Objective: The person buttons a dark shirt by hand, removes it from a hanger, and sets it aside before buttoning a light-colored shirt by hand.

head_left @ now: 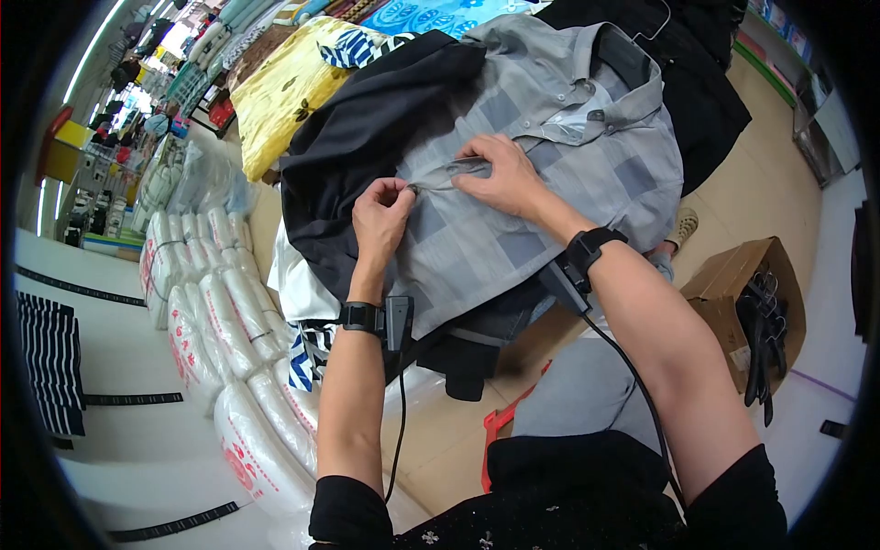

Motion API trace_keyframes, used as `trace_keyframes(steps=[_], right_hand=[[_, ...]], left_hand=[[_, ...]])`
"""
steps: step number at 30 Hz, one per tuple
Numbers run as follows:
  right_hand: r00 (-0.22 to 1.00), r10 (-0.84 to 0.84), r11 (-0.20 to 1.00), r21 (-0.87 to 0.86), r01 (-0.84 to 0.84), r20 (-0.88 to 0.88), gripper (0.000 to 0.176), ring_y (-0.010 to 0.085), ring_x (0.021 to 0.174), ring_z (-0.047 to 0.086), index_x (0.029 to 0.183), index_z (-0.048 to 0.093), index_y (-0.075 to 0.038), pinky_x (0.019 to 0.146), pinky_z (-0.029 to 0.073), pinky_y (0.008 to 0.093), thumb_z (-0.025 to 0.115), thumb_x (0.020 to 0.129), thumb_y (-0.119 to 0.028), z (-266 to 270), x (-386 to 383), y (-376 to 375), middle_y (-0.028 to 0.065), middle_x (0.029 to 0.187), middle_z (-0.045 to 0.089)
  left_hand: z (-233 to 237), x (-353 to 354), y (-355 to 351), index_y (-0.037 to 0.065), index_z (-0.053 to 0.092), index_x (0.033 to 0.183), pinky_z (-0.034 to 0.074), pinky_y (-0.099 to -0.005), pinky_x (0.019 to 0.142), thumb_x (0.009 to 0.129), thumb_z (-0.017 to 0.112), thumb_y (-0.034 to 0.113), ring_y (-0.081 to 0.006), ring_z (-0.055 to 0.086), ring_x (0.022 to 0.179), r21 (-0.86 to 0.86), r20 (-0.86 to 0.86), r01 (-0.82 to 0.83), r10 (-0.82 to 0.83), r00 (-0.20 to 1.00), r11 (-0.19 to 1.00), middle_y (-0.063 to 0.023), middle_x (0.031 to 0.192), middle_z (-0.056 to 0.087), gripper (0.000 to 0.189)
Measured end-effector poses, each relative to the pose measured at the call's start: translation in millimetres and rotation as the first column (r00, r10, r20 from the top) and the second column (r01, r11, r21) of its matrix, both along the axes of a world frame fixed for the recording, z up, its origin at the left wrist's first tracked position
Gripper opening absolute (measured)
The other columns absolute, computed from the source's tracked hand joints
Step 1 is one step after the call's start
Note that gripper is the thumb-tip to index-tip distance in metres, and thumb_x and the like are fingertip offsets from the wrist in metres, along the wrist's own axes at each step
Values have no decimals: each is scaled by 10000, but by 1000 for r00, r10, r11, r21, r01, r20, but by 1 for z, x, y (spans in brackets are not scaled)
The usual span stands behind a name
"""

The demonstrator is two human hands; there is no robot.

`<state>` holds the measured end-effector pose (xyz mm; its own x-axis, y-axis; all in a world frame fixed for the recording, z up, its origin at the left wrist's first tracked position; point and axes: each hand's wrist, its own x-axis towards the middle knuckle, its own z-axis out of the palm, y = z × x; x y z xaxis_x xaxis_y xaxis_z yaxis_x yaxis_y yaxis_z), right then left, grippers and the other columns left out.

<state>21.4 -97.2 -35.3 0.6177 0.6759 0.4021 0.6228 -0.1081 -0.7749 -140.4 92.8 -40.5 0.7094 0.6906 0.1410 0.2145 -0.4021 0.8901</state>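
Observation:
A grey checked button-up shirt (513, 243) lies spread in front of me, its collar at the upper right. My left hand (380, 213) pinches the shirt's front edge near the lower hem. Higher along the same edge, my right hand (502, 176) grips a gathered fold of the cloth between thumb and fingers. Small buttons show on the placket near the collar, with a clear plastic piece (573, 124) below it. Beneath the shirt on the left is a black garment (344, 156). Both wrists wear black straps with small cabled devices.
Yellow printed fabric (284, 87) and blue fabric (440, 16) lie at the far side. Several plastic-wrapped white bundles (220, 330) line the left. At right stands a cardboard box (724, 275) holding black hangers (763, 321). Below me is part of a red stool (495, 426).

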Motion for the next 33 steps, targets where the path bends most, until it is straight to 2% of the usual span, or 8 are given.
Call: trace_keyframes(steps=[5, 8, 11, 17, 24, 27, 30, 33], right_hand=[[999, -30, 998, 52, 28, 35, 478, 341, 1186, 620, 1188, 735, -68, 1055, 463, 460, 792, 818, -365, -2, -5, 6, 126, 1168, 726], [951, -125, 992, 64, 111, 284, 437, 334, 1205, 617, 1210, 734, -65, 1072, 445, 478, 790, 844, -297, 0, -21, 20, 133, 1195, 715], [919, -57, 996, 83, 26, 389, 354, 327, 1207, 604, 1208, 737, -62, 1067, 435, 470, 758, 888, -214, 4, -36, 39, 106, 1208, 712], [991, 57, 997, -60, -50, 123, 208, 320, 1155, 606, 1078, 778, -107, 1039, 438, 460, 740, 882, -167, -17, -31, 49, 72, 1131, 709], [997, 57, 998, 7, -58, 60, 141, 329, 1144, 609, 958, 784, -110, 1032, 435, 480, 697, 847, -101, -19, -31, 49, 71, 1070, 721], [997, 68, 997, 21, -69, 26, 127, 336, 1131, 613, 933, 776, -105, 1029, 444, 481, 693, 837, -101, -18, -27, 48, 72, 1057, 722], [997, 74, 997, 29, -74, 30, 114, 341, 1104, 615, 924, 770, -99, 1014, 454, 475, 702, 834, -114, -22, -26, 48, 74, 1037, 724], [996, 70, 997, 28, -72, 49, 111, 341, 1083, 616, 923, 768, -97, 1002, 460, 470, 711, 831, -121, -22, -27, 49, 77, 1018, 723]], left_hand=[[12, 0, 2, 8, 753, 1049, 475, -210, 757, 940, 785, 139, -37, 603, 820, -134, -43, 71, -78, 996, 988, 44, 939, 704, 174], [13, 1, 3, 9, 751, 1060, 481, -212, 781, 938, 788, 141, -41, 615, 841, -127, -47, 107, -113, 992, 986, 41, 935, 703, 184], [5, 2, 4, 8, 745, 1083, 486, -209, 800, 947, 777, 127, -45, 623, 861, -119, -14, 119, -122, 992, 986, 37, 950, 702, 184], [-7, -3, 3, 9, 709, 1085, 488, -207, 817, 971, 745, 97, -40, 617, 880, -87, 40, 156, -153, 987, 984, 40, 989, 694, 149], [-10, 3, -16, 10, 709, 1087, 506, -220, 795, 967, 734, 98, -48, 625, 840, 138, 33, 56, -61, 998, 989, 22, 929, 709, 150], [-13, 4, -18, 4, 722, 1077, 517, -231, 799, 961, 732, 97, -52, 639, 845, 162, 52, 39, -48, 998, 986, 4, 947, 736, 149], [-11, 5, -15, -1, 739, 1065, 556, -293, 834, 914, 728, 102, -142, 717, 858, 129, 64, 65, -73, 995, 989, -88, 922, 779, 183], [-13, 8, -12, -5, 738, 1069, 545, -278, 819, 908, 734, 97, -114, 683, 844, 115, 34, 99, -103, 994, 988, -61, 909, 759, 191]])
